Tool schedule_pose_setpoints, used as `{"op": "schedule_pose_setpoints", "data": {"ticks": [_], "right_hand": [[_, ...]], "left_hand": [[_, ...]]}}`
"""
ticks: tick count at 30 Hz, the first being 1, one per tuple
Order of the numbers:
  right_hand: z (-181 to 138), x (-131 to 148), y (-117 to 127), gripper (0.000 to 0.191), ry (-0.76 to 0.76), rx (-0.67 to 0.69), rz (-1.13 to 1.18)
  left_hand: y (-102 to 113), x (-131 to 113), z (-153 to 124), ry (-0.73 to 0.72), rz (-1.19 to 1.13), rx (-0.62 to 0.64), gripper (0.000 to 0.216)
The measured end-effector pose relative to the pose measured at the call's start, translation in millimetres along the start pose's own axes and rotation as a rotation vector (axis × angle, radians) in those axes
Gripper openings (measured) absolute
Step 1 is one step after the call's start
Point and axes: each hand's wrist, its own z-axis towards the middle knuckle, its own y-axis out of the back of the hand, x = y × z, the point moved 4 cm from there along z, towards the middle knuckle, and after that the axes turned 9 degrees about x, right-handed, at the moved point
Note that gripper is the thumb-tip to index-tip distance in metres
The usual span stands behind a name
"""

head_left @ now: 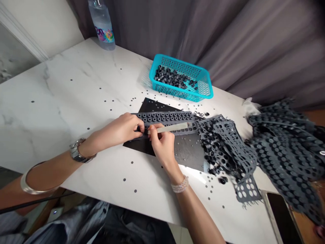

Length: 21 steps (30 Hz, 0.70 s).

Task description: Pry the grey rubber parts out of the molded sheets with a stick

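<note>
Right hand (162, 139) and left hand (127, 128) at a long, dark-grey, rubbery studded strip (165, 117).
The right pinches a flat, pale stick (175, 127) across the strip; the left, fingers curled, grips its left end, over a thin black sheet (189, 150). Beyond stand a turquoise perforated plastic basket (177, 94) of small dark cylinders (171, 78) and, farther left, a clear plastic bottle (102, 20).

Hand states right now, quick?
Left hand: fingers curled at the dark grey molded strip; can't tell whether gripping.
Right hand: closed, holding the pale flat tool.
</note>
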Motion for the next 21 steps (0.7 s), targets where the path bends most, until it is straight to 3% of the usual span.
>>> {"op": "schedule_pose_setpoints", "data": {"ticks": [6,21], "right_hand": [[0,1,0,0.032,0.002,0.032,0.027],[-2,7,-5,0.023,0.106,0.063,-0.075]], "left_hand": [[-2,-7,-6,-0.007,0.083,-0.051,0.015],[-3,-14,-6,-0.06,0.079,-0.013,0.014]]}}
